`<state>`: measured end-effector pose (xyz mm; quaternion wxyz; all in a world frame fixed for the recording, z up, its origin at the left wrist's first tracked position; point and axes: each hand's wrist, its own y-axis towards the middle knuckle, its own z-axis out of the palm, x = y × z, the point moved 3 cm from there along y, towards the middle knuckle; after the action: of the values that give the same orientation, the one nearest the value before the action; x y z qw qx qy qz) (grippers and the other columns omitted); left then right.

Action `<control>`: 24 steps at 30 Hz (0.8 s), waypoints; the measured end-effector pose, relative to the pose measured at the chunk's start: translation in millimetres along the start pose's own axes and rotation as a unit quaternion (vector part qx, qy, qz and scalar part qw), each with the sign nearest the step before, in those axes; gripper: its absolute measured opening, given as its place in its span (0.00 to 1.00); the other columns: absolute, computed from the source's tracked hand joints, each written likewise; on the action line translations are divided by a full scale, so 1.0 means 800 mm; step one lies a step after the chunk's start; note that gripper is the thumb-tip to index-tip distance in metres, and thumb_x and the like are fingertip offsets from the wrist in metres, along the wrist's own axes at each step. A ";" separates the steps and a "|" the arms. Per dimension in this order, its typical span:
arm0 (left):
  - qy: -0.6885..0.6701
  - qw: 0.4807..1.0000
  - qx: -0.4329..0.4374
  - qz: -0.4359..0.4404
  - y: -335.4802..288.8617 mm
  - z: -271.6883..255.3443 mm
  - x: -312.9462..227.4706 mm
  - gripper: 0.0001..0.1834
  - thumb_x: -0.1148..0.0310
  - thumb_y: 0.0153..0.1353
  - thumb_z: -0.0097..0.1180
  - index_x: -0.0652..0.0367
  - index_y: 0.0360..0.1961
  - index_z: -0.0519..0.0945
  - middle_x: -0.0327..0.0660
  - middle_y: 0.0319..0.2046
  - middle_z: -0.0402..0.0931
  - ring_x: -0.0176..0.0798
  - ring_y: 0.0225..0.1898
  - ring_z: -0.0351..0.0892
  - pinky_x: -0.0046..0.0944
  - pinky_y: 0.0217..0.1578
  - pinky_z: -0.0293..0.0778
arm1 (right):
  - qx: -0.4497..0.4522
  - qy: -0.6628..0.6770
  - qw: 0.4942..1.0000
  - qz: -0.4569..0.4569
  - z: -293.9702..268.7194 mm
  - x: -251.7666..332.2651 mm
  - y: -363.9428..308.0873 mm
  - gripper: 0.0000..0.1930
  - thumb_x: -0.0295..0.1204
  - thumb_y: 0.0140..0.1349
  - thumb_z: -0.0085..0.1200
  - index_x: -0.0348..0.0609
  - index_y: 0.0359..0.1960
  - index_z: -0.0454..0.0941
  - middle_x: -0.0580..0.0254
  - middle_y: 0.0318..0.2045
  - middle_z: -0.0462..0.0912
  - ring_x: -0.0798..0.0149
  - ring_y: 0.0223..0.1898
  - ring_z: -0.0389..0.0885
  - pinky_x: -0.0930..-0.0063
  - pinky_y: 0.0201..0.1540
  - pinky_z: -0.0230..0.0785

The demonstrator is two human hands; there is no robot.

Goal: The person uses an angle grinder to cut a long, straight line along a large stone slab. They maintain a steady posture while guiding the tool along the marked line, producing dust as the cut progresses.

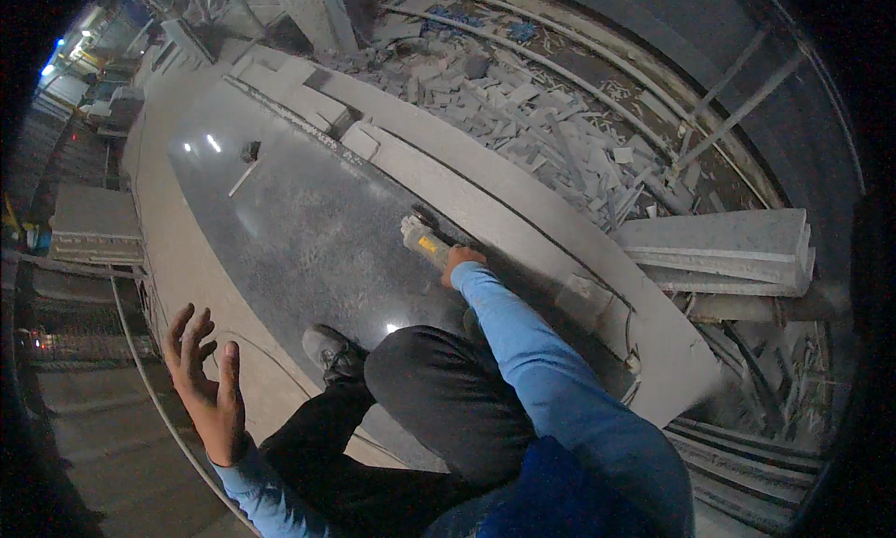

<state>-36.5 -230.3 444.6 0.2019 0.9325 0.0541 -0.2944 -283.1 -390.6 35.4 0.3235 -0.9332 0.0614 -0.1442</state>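
Note:
My right hand (464, 259) is closed round the rear of a dusty angle grinder (428, 243) with a yellow label. The grinder's disc end rests at the far right edge of a dark polished stone slab (308, 225), beside a long pale stone strip (448, 177). My left hand (207, 379) is raised off to the left, fingers spread, holding nothing. It hangs in the air over the dusty border near my bent leg. Whether the disc touches the stone is too small to tell.
A small dark lump (250, 151) and a thin pale stick (245, 178) lie on the slab. Beyond it spreads a heap of broken stone offcuts (532, 118). Stacked slabs stand at right (719, 244) and left (96, 223). A hose (149, 389) runs along the left.

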 end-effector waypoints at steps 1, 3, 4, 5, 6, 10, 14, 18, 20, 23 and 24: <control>0.004 1.000 0.000 0.004 0.000 0.000 0.001 0.19 0.68 0.56 0.55 0.59 0.50 0.73 0.44 0.55 0.63 0.43 0.49 0.69 0.42 0.46 0.66 | -0.002 -0.001 1.000 -0.006 -0.002 0.000 -0.008 0.29 0.38 0.41 0.62 0.43 0.49 0.71 0.54 0.46 0.77 0.58 0.50 0.75 0.63 0.52 0.68; 0.010 1.000 0.000 0.013 0.001 -0.003 0.005 0.19 0.69 0.56 0.54 0.59 0.49 0.73 0.44 0.55 0.63 0.43 0.49 0.69 0.41 0.46 0.67 | -0.005 -0.003 1.000 -0.016 -0.006 0.000 -0.025 0.30 0.39 0.42 0.62 0.42 0.50 0.70 0.53 0.47 0.77 0.58 0.49 0.75 0.62 0.52 0.67; 0.015 1.000 0.002 0.017 0.002 -0.003 0.006 0.18 0.69 0.56 0.55 0.59 0.49 0.73 0.44 0.55 0.63 0.43 0.48 0.70 0.41 0.45 0.67 | -0.003 -0.013 1.000 -0.007 -0.004 -0.006 -0.029 0.31 0.39 0.42 0.61 0.42 0.50 0.69 0.53 0.47 0.76 0.58 0.50 0.75 0.62 0.52 0.67; 0.020 1.000 0.004 0.021 0.002 -0.004 0.007 0.18 0.70 0.56 0.55 0.60 0.48 0.73 0.44 0.54 0.64 0.43 0.48 0.70 0.40 0.45 0.67 | -0.001 -0.023 1.000 0.001 -0.003 -0.010 -0.033 0.31 0.39 0.42 0.61 0.41 0.51 0.68 0.54 0.47 0.76 0.57 0.50 0.75 0.62 0.52 0.67; 0.026 0.999 0.005 0.026 0.001 -0.004 0.006 0.18 0.70 0.56 0.55 0.60 0.48 0.72 0.44 0.54 0.64 0.43 0.48 0.70 0.40 0.44 0.67 | 0.001 -0.033 0.999 0.010 -0.001 -0.015 -0.036 0.32 0.39 0.43 0.61 0.41 0.51 0.68 0.54 0.48 0.76 0.57 0.50 0.75 0.62 0.52 0.67; 0.012 0.999 0.010 0.032 0.000 0.011 0.000 0.17 0.72 0.55 0.55 0.60 0.47 0.72 0.45 0.54 0.64 0.43 0.48 0.70 0.39 0.44 0.68 | 0.048 0.006 0.999 0.001 0.031 -0.056 -0.018 0.36 0.40 0.41 0.63 0.39 0.54 0.64 0.52 0.49 0.74 0.55 0.51 0.73 0.62 0.54 0.66; 0.030 0.999 0.016 0.034 -0.006 0.007 0.002 0.18 0.73 0.54 0.56 0.60 0.48 0.72 0.46 0.54 0.63 0.44 0.49 0.70 0.39 0.44 0.67 | 0.044 0.006 0.999 0.003 0.015 -0.055 -0.046 0.39 0.39 0.40 0.64 0.39 0.56 0.61 0.52 0.50 0.74 0.54 0.51 0.73 0.61 0.54 0.65; 0.051 0.998 0.019 0.028 -0.008 0.005 0.003 0.19 0.71 0.55 0.56 0.60 0.49 0.72 0.45 0.55 0.63 0.44 0.49 0.69 0.40 0.44 0.67 | 0.057 0.016 0.998 0.004 0.009 -0.049 -0.053 0.38 0.39 0.41 0.62 0.39 0.56 0.61 0.52 0.50 0.74 0.53 0.51 0.73 0.60 0.54 0.66; 0.048 0.998 0.023 0.028 -0.006 0.009 -0.002 0.20 0.71 0.55 0.56 0.59 0.49 0.72 0.45 0.55 0.63 0.45 0.50 0.69 0.40 0.45 0.67 | 0.029 0.006 1.000 0.010 0.020 -0.056 -0.038 0.37 0.37 0.42 0.61 0.39 0.56 0.62 0.51 0.50 0.74 0.53 0.52 0.73 0.61 0.54 0.66; 0.047 0.998 0.019 0.032 -0.006 0.014 -0.005 0.20 0.70 0.55 0.56 0.59 0.50 0.72 0.45 0.55 0.63 0.45 0.50 0.69 0.41 0.45 0.67 | 0.009 0.014 1.000 0.005 0.028 -0.058 -0.026 0.35 0.35 0.43 0.59 0.38 0.55 0.63 0.51 0.49 0.74 0.53 0.52 0.73 0.62 0.54 0.66; 0.047 0.998 0.016 0.034 -0.006 0.015 -0.005 0.20 0.70 0.55 0.56 0.58 0.50 0.72 0.45 0.55 0.63 0.45 0.50 0.69 0.41 0.45 0.67 | 0.005 0.021 1.000 0.002 0.028 -0.057 -0.023 0.34 0.35 0.43 0.59 0.38 0.55 0.63 0.51 0.49 0.74 0.53 0.52 0.73 0.63 0.54 0.66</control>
<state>-47.4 -230.9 436.0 0.1938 0.9498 0.0267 -0.2442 -319.5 -353.5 19.4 0.3275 -0.9281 0.0689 -0.1632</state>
